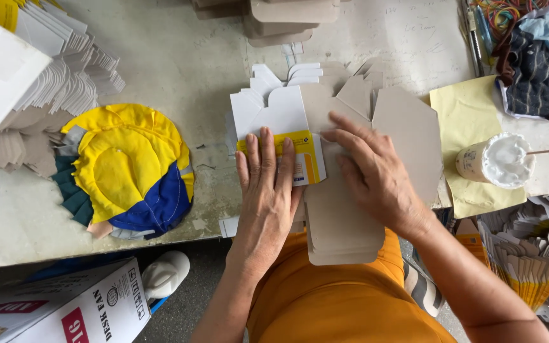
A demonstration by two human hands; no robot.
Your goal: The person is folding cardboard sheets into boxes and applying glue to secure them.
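seen from a head camera looking straight down at a worn, pale worktable (179, 70). two bare hands pressed flat on a stack of die-cut cardboard carton blanks (344, 222) that lay at the near edge of the table, directly in front of the person's orange-clad lap. the stack's long axis ran away from the body, its near end overhanging the table edge and its flapped far end fanned out toward the middle of the table.

the left hand (267, 190) lay palm down, fingers straight and close together, on a folded white flap with a yellow band (303, 149) at the stack's left side. the right hand (376, 174) lay just beside it, fingers spread apart, flat on the grey board, its fingertips touching the fold line beside the yellow band. neither hand gripped anything; both only pressed down. the left hand sat squarely over the flap, the right a little farther right.

to the right, a small tub of white paste (497, 160) with a stick in it stood on a yellow sheet (465, 114), well apart from the hands. to the left lay a yellow and blue cloth cap (128, 165), and beyond it piles of white blanks (52, 70).
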